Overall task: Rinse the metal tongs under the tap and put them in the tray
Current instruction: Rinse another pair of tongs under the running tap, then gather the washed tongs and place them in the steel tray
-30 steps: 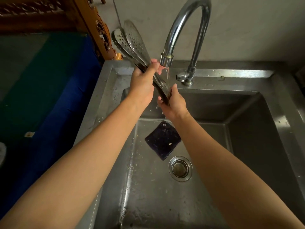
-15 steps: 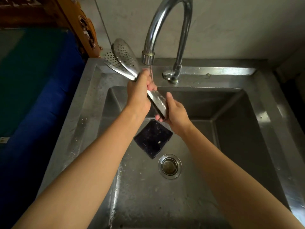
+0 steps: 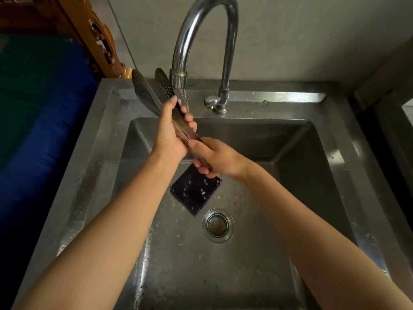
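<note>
While my left hand (image 3: 169, 133) and right hand (image 3: 214, 157) both grip the perforated steel tongs (image 3: 156, 90), I'd turn every face through the chrome tap's (image 3: 201, 30) stream.

**Dim sink, bright steel highlights**

Your view is dim overall, with soft light falling from above and the right. You get glare on the tap (image 3: 202, 30) curve, on the sink (image 3: 290, 97) back rim and along its right edge. The basin's right wall sits in shadow, and the left side of the frame falls to near black. Your forearms look evenly lit, without hard shadows. The wide lens bows the sink edges and stretches your arms at the bottom corners. Fine detail is slightly soft; the tongs (image 3: 156, 90) show muted reflections.
</note>
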A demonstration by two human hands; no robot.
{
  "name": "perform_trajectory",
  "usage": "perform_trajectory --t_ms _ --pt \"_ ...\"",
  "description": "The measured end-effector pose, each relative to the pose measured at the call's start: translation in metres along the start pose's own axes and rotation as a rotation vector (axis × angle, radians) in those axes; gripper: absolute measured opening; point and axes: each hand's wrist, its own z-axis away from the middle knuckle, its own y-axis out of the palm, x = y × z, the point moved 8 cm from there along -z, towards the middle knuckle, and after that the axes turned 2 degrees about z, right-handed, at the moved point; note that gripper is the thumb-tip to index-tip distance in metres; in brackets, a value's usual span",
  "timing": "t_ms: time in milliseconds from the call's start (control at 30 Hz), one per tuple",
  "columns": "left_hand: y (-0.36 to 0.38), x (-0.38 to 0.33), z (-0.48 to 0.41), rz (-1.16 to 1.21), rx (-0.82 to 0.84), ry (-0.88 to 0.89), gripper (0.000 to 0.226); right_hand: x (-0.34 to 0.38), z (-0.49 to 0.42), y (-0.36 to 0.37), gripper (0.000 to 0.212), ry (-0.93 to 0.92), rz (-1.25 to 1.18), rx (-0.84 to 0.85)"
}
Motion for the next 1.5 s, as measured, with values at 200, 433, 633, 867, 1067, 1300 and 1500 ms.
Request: perform_trajectory --t_ms 200,433,633,867,1067,1300,1500 --pt "-0.013 0.023 0.008 -0.187 -0.238 -0.076 0.022 0.006 0.006 -0.022 0.037 -0.014 1.021 -0.509" --pt "-0.012 0.038 0.006 -0.045 -0.132 -0.097 0.014 0.001 0.025 -0.007 0.03 -0.082 1.164 -0.61" --pt "-0.011 0.028 0.001 -0.048 -0.004 -0.072 0.037 -0.009 0.03 -0.013 0.043 -0.101 0.448 -0.285" --pt "0.008 0.027 -0.004 -0.276 0.009 -0.116 0.049 -0.005 0.0 -0.078 0.046 0.053 0.233 -0.624" --pt "0.015 0.026 -0.01 -0.301 0.035 -0.141 0.05 0.014 -0.044 -0.086 0.039 0.127 0.04 -0.608" --pt "0.0 0.029 -0.01 -0.281 0.044 -0.168 0.051 -0.012 -0.054 -0.081 0.027 0.255 -0.271 -0.462" --pt "-0.041 0.064 0.016 -0.373 0.028 -0.238 0.051 -0.023 -0.055 -0.08 0.026 0.264 -0.24 -0.453"
